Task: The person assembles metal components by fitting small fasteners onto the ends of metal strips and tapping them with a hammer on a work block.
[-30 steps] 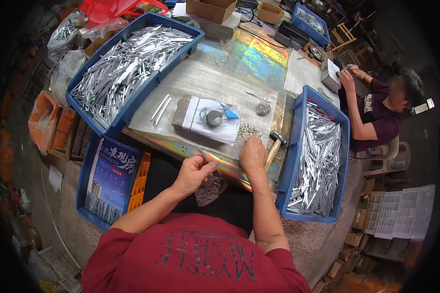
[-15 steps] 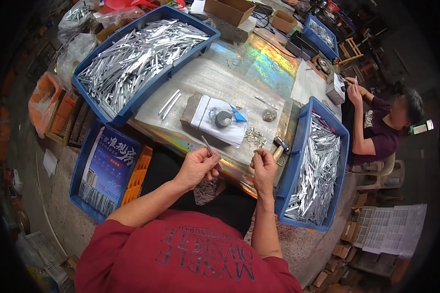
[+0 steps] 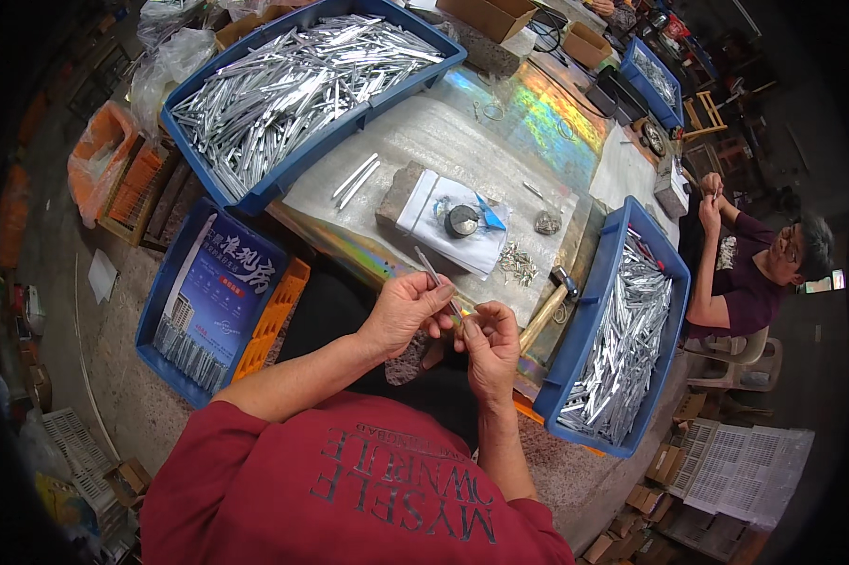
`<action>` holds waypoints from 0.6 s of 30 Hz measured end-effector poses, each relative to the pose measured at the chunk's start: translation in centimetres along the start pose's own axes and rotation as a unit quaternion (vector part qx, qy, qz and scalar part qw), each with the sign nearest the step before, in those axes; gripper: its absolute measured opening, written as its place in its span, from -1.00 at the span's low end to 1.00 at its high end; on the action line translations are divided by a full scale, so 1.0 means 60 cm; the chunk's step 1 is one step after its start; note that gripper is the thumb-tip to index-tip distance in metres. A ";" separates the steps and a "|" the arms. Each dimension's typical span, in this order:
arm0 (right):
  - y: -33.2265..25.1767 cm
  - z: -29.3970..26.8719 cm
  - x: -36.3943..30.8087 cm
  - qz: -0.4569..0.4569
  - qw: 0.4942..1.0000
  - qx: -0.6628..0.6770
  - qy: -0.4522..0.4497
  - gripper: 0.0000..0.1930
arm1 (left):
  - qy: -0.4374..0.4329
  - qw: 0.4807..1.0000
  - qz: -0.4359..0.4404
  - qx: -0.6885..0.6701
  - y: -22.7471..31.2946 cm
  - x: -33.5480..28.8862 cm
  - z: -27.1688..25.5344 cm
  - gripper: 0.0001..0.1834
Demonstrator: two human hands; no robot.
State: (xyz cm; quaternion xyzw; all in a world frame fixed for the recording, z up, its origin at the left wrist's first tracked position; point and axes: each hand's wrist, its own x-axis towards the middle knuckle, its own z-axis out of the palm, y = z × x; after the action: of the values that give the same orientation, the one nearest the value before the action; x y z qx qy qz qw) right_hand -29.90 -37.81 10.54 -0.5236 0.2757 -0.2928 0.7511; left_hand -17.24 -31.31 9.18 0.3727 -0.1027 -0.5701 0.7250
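My left hand (image 3: 404, 315) is closed around a slim grey metal strip (image 3: 427, 264), whose upper end juts out past the thumb. Close against it, my right hand (image 3: 492, 350) is closed too, thumb and finger pinched at the strip's lower end. Whether a small part sits in that pinch is hidden by the fingers. Just beyond the hands lies a heap of small metal pieces (image 3: 518, 264). A dark round pot (image 3: 461, 221) stands on white paper (image 3: 431, 209) over a stone block. Loose metal strips (image 3: 356, 179) lie left of the block.
A large blue crate (image 3: 340, 138) of metal strips fills the far left; another blue crate (image 3: 575, 344) stands right. Between that crate and my right hand lies a hammer (image 3: 544, 318). At left, a blue bin (image 3: 152, 306) holds upright strips. A co-worker (image 3: 759, 264) sits far right.
My right hand has moved left and down to meet my left hand at the strip. The left hand has shifted slightly right. The whole view has shifted a little.
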 end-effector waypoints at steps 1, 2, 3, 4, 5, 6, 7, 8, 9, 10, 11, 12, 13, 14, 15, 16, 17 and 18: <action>0.002 0.001 0.000 0.003 1.000 0.000 -0.001 -0.78 | 0.002 1.000 0.000 0.000 0.000 -0.001 -0.001 -0.84; 0.003 0.004 -0.001 0.004 1.000 0.000 -0.002 -0.78 | -0.001 1.000 0.000 0.000 -0.001 -0.001 -0.001 -0.84; 0.002 0.006 -0.001 0.006 1.000 0.002 0.000 -0.78 | -0.004 1.000 0.000 -0.001 -0.001 -0.002 -0.001 -0.83; 0.002 0.008 -0.001 0.008 1.000 0.003 0.002 -0.77 | -0.003 1.000 -0.001 -0.001 -0.002 -0.002 -0.002 -0.83; 0.003 0.008 -0.001 0.009 1.000 0.003 0.002 -0.77 | -0.004 1.000 0.003 -0.001 -0.003 -0.002 -0.003 -0.84; 0.004 0.008 -0.001 0.004 1.000 0.006 -0.002 -0.77 | -0.005 1.000 0.006 -0.001 -0.003 -0.002 -0.003 -0.84; 0.004 0.008 -0.001 -0.002 1.000 0.008 -0.005 -0.77 | -0.004 1.000 0.005 -0.001 -0.003 -0.003 -0.003 -0.84; 0.005 0.008 -0.001 -0.001 1.000 0.008 -0.005 -0.77 | -0.004 1.000 0.003 0.010 -0.002 -0.004 -0.002 -0.84; 0.006 0.007 -0.002 0.002 1.000 0.006 -0.004 -0.77 | -0.004 1.000 0.000 0.021 -0.002 -0.005 -0.001 -0.85; 0.006 0.007 -0.002 0.005 1.000 0.003 -0.003 -0.77 | -0.004 1.000 0.000 0.021 -0.003 -0.005 -0.002 -0.85; 0.006 0.007 -0.002 0.005 1.000 0.004 -0.003 -0.77 | -0.003 1.000 -0.001 0.022 -0.004 -0.005 -0.003 -0.85; 0.006 0.007 -0.002 0.006 1.000 0.000 -0.004 -0.77 | -0.002 1.000 -0.001 0.022 -0.005 -0.006 -0.003 -0.85; 0.006 0.007 -0.002 0.007 1.000 -0.004 -0.005 -0.77 | -0.002 1.000 -0.001 0.022 -0.004 -0.006 -0.003 -0.85; 0.008 0.006 -0.003 0.007 1.000 -0.004 -0.005 -0.77 | 0.004 1.000 -0.003 0.011 -0.002 -0.006 -0.002 -0.84; 0.010 0.005 -0.003 0.005 1.000 0.002 -0.003 -0.77 | 0.009 1.000 -0.005 0.000 -0.001 -0.006 -0.002 -0.84; 0.011 0.005 -0.003 0.003 1.000 0.008 -0.001 -0.77 | 0.009 1.000 -0.005 0.001 0.000 -0.006 -0.003 -0.84; 0.011 0.005 -0.003 0.003 1.000 0.009 -0.001 -0.77 | 0.007 1.000 -0.005 0.002 0.001 -0.006 -0.003 -0.84; 0.010 0.005 -0.003 0.004 1.000 0.009 0.000 -0.77 | 0.006 1.000 -0.005 0.003 0.000 -0.006 -0.004 -0.84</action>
State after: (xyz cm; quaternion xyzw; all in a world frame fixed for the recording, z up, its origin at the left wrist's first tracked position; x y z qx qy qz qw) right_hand -29.70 -37.30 10.06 -0.5161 0.2750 -0.2919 0.7568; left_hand -17.23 -30.88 9.14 0.3787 -0.0985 -0.5715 0.7213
